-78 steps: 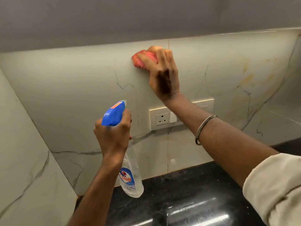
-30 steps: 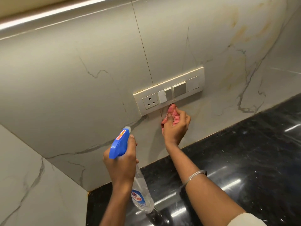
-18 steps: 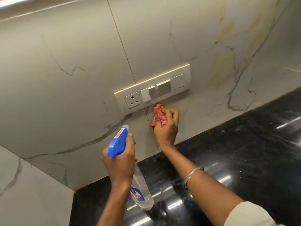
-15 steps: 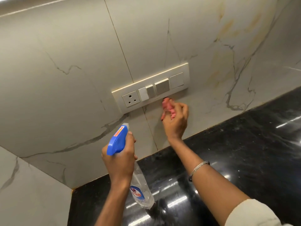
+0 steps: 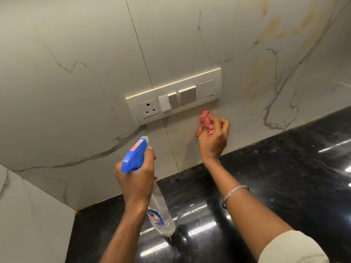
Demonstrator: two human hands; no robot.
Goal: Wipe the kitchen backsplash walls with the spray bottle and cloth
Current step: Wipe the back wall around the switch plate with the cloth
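My right hand (image 5: pixel 213 139) grips a bunched pink cloth (image 5: pixel 206 123) and presses it against the marble backsplash (image 5: pixel 76 92), just below the right half of the switch panel. My left hand (image 5: pixel 136 177) holds a clear spray bottle (image 5: pixel 161 215) by its neck, fingers wrapped under the blue trigger head (image 5: pixel 134 156). The bottle hangs above the counter, its nozzle facing the wall left of the cloth. A blue and red label shows on the bottle's lower body.
A cream switch panel (image 5: pixel 173 95) with a socket and several switches sits on the backsplash. A glossy black stone counter (image 5: pixel 284 177) runs below the wall. A second marble wall (image 5: pixel 28 224) meets the backsplash at the left corner.
My right hand came down from high on the wall to below the switch panel, then slid the cloth rightward along the wall. The left hand with the bottle stayed roughly in place.
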